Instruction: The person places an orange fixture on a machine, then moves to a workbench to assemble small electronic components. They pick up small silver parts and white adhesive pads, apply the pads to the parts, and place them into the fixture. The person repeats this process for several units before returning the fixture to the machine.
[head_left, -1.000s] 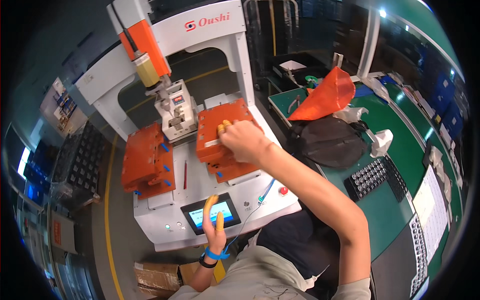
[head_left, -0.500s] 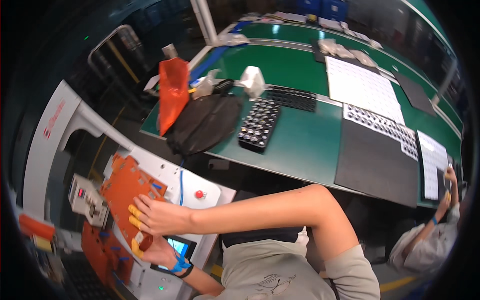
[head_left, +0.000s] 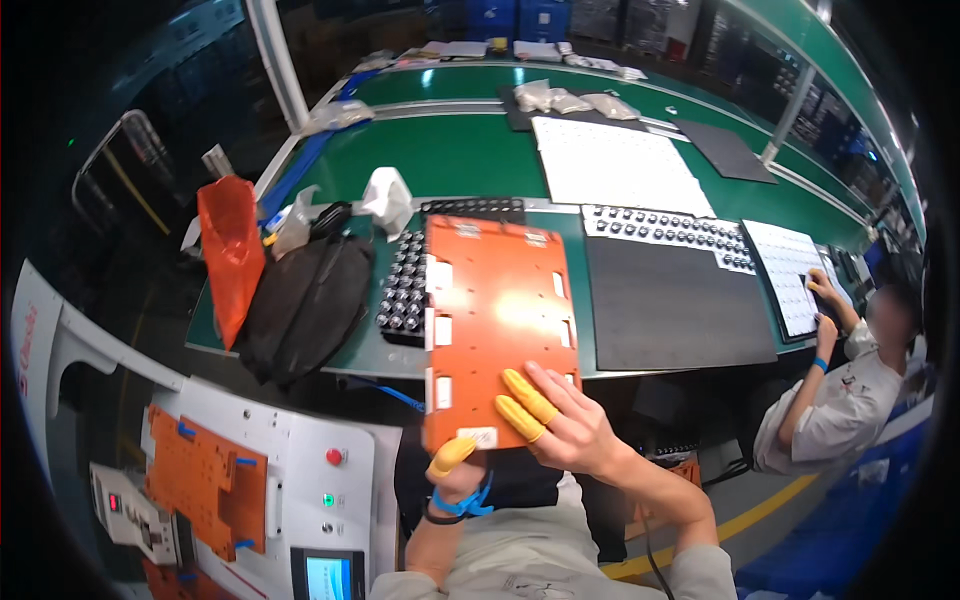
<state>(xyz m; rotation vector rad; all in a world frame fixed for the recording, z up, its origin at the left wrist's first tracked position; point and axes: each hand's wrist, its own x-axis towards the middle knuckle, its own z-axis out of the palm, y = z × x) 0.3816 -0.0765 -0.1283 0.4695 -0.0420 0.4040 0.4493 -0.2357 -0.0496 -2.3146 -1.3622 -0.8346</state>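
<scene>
An orange rectangular fixture plate (head_left: 497, 310) with pale slots along its sides is held up in front of the green table. My left hand (head_left: 458, 478), with a yellow finger cot on its thumb and a blue band at the wrist, grips the plate's lower left corner; its other fingers are hidden behind. Across the lower right part of the plate lie the fingers of my right hand (head_left: 570, 425), two in yellow cots, with the thumb out of sight. A second orange plate (head_left: 205, 480) with blue clips rests on the white machine (head_left: 340, 410) at my left.
The green table (head_left: 480, 360) carries a black tray of round metal-topped parts (head_left: 402, 290), a black bag (head_left: 310, 310), an orange bag (head_left: 230, 250) and a dark mat (head_left: 680, 305). At the right a co-worker (head_left: 840, 390) handles a white sheet. A red button (head_left: 333, 456) sits on the machine.
Both hands have moved right from the machine to in front of the table, with an orange plate lifted between them. The view has swung right.
</scene>
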